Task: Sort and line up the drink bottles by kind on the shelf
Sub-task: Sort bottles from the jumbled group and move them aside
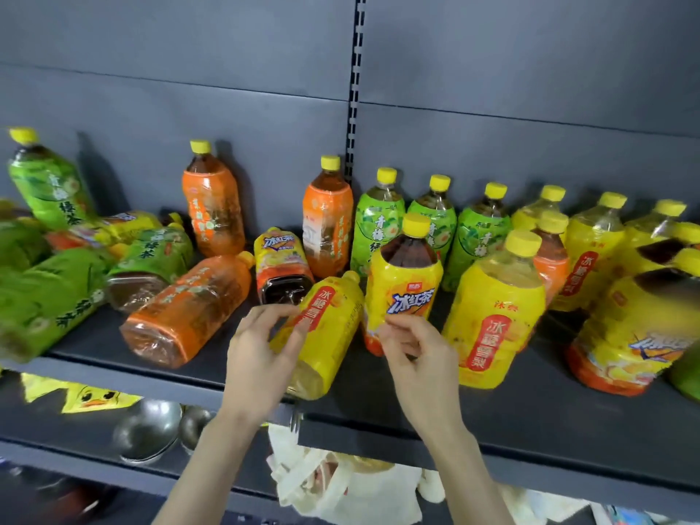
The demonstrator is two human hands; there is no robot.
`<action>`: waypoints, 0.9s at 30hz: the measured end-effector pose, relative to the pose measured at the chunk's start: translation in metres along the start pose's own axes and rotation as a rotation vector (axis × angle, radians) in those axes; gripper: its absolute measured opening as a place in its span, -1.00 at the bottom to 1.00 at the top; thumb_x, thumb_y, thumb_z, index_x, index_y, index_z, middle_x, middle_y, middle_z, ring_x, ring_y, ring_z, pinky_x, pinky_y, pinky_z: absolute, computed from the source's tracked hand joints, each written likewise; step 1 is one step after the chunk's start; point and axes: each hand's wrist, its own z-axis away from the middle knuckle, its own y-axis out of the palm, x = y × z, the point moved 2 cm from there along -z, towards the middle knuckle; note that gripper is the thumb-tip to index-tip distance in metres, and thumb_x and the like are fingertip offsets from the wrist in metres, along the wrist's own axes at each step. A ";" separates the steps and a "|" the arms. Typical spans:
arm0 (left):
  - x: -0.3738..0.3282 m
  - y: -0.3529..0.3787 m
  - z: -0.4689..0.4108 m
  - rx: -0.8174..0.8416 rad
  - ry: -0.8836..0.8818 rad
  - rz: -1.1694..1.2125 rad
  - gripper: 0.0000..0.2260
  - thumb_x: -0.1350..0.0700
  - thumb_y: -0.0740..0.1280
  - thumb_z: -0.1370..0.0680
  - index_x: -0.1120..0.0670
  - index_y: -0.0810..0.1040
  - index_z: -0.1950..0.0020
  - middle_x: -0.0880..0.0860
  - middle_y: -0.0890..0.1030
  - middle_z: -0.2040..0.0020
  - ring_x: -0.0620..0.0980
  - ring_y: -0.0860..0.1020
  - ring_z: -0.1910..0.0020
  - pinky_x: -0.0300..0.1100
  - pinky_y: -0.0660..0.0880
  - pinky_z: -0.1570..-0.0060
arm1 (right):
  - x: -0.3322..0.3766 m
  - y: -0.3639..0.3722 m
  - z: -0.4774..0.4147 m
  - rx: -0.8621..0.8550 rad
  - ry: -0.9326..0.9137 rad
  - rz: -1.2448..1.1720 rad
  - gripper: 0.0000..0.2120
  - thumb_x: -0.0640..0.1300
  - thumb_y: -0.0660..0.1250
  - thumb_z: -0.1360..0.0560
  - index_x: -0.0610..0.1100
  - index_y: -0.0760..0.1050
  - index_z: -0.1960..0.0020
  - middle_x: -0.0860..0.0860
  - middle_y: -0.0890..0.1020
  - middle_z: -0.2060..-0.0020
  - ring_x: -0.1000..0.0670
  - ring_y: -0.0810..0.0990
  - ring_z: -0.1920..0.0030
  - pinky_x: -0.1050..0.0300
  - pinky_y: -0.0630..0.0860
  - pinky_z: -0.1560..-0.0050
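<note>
The left hand's (261, 358) fingers (282, 316) are curled narrowly onto the lying yellow bottle (329, 335), pinching at its red label strip. The right hand's (416, 354) fingers (396, 323) are bent in close on the foot of the upright dark-tea bottle (405, 286) just beside it, though how firm that hold is cannot be told. Both bottles sit near the front edge of the shelf (530, 418), about mid-way along. The sorting looks roughly half done. To the right, three green bottles (435, 217) stand side by side at the back, and pale yellow ones (594, 244) are gathered beyond them, though an orange bottle (551, 259) and dark-tea ones are mixed in. To the left, a fallen orange bottle (189, 308) and fallen green bottles (151, 259) lie in a heap, with two orange ones (212, 206) upright behind. Every bottle seen carries a yellow cap. The pear-label bottle (496, 308) holds pale, near-clear liquid, the orange ones hold amber-brown and the tea bottles hold near-black. The lower shelf holds metal bowls (147, 430) and a crumpled cloth bag (341, 486).
</note>
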 end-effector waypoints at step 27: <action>0.059 -0.015 -0.040 0.788 -0.207 0.540 -0.63 -0.07 0.36 -0.41 -0.03 0.54 -0.19 -0.06 0.67 -0.03 -0.13 0.62 -0.04 -0.28 0.54 0.10 | 0.004 0.090 0.001 -0.062 0.367 -0.186 -0.62 0.12 0.34 -0.45 -0.06 0.56 -0.17 0.03 0.69 0.00 0.04 0.67 0.00 -0.03 0.62 -0.01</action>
